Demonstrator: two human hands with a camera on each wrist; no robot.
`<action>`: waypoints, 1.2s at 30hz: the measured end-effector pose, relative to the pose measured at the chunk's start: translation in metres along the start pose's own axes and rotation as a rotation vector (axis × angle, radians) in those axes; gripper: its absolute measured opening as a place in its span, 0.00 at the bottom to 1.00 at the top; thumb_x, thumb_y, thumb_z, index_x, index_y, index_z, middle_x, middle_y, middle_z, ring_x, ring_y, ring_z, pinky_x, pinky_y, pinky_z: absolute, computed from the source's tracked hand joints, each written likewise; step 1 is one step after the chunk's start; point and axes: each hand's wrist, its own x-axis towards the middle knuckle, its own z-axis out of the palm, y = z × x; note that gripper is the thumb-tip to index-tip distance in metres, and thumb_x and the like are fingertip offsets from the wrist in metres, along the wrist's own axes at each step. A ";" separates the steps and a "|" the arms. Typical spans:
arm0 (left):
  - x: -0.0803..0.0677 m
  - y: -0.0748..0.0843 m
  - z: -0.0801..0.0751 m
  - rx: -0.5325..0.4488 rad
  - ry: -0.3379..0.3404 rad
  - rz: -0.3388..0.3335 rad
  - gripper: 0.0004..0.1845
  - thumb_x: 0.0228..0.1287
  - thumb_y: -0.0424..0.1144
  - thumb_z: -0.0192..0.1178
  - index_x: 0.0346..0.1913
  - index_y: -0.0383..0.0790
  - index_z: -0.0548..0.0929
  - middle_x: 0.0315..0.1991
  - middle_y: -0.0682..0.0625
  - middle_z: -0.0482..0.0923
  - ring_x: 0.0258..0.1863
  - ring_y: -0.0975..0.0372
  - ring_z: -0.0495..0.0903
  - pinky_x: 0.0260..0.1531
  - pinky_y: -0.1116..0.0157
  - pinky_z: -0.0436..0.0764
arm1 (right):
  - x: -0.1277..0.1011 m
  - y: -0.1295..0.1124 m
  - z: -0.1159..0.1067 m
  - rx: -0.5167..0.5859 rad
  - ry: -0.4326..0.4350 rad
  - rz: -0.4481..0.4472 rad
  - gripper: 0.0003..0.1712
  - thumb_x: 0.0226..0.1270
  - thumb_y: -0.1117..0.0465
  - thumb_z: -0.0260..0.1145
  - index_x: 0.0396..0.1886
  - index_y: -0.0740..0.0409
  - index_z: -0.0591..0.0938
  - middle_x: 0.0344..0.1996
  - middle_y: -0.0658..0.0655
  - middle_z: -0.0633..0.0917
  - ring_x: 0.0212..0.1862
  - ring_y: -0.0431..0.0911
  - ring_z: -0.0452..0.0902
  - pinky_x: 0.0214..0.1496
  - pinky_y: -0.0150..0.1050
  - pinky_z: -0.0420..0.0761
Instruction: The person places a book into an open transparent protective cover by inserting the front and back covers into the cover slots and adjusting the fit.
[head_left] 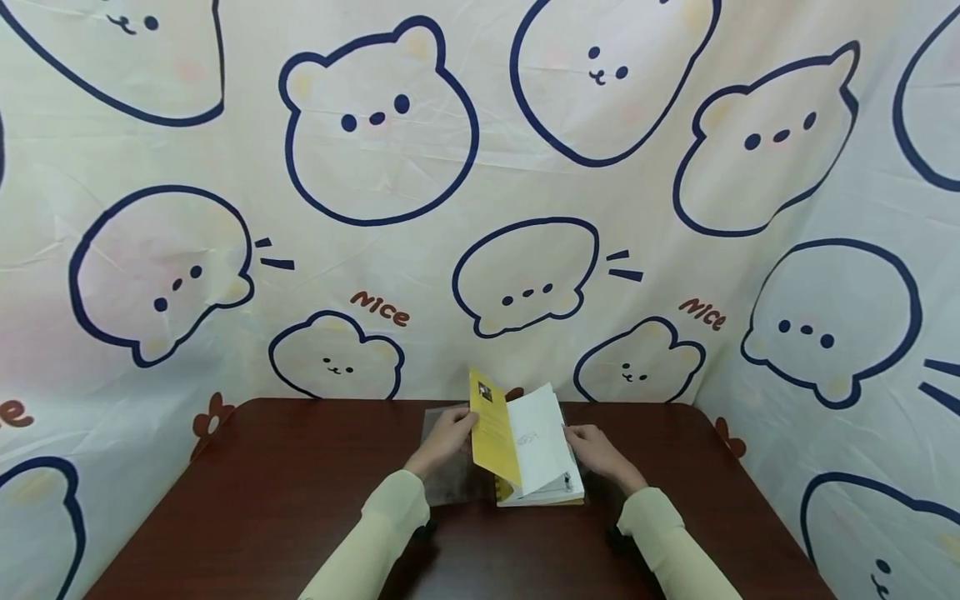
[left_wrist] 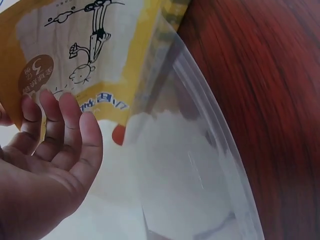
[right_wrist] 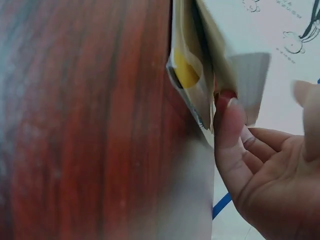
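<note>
We see a book [head_left: 536, 454] lying near the far edge of a dark wooden table [head_left: 285, 500], its yellow cover [head_left: 491, 433] lifted and standing almost upright above the white pages. Our left hand [head_left: 446, 437] is at the outer face of that cover: in the left wrist view the fingers [left_wrist: 60, 122] are nearly straight, only gently bent, and their tips rest against the yellow cover [left_wrist: 95, 55] rather than wrapping round it. Just beside and beneath the left hand lies a clear plastic sleeve [left_wrist: 200, 170], flat on the table and partly under the book. Our right hand [head_left: 596, 450] is at the book's right edge. In the right wrist view one fingertip [right_wrist: 227, 117] presses against the edge of the stacked pages [right_wrist: 200, 95] while the other fingers lie loosely curled beside it, closed on nothing. Behind the table hangs a pale cloth [head_left: 480, 167] printed with outlined cartoon animal faces.
</note>
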 end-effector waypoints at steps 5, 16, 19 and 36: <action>-0.002 -0.009 -0.011 -0.009 0.018 -0.008 0.24 0.82 0.41 0.42 0.66 0.28 0.75 0.45 0.39 0.87 0.34 0.59 0.86 0.33 0.58 0.84 | -0.001 -0.001 0.002 0.001 0.042 0.065 0.43 0.77 0.30 0.46 0.56 0.66 0.82 0.32 0.56 0.86 0.31 0.47 0.84 0.32 0.44 0.86; -0.013 -0.013 -0.022 -0.001 0.037 -0.042 0.24 0.82 0.44 0.44 0.65 0.28 0.76 0.43 0.38 0.88 0.33 0.56 0.88 0.31 0.59 0.84 | -0.007 -0.003 0.003 -0.102 0.076 0.032 0.25 0.68 0.64 0.70 0.61 0.72 0.80 0.37 0.59 0.83 0.33 0.46 0.81 0.31 0.42 0.87; -0.014 -0.015 -0.024 0.000 0.038 -0.056 0.24 0.82 0.44 0.44 0.65 0.28 0.77 0.44 0.38 0.88 0.35 0.55 0.89 0.33 0.57 0.86 | -0.008 -0.004 0.003 -0.144 0.099 0.034 0.23 0.66 0.65 0.71 0.58 0.72 0.81 0.36 0.58 0.83 0.32 0.45 0.81 0.30 0.41 0.86; -0.017 -0.018 -0.035 0.024 -0.001 -0.039 0.22 0.83 0.41 0.45 0.62 0.26 0.78 0.44 0.37 0.88 0.35 0.53 0.90 0.36 0.55 0.87 | -0.001 -0.053 0.025 -0.476 0.179 -0.179 0.39 0.69 0.56 0.71 0.73 0.67 0.68 0.70 0.69 0.70 0.70 0.62 0.67 0.69 0.59 0.71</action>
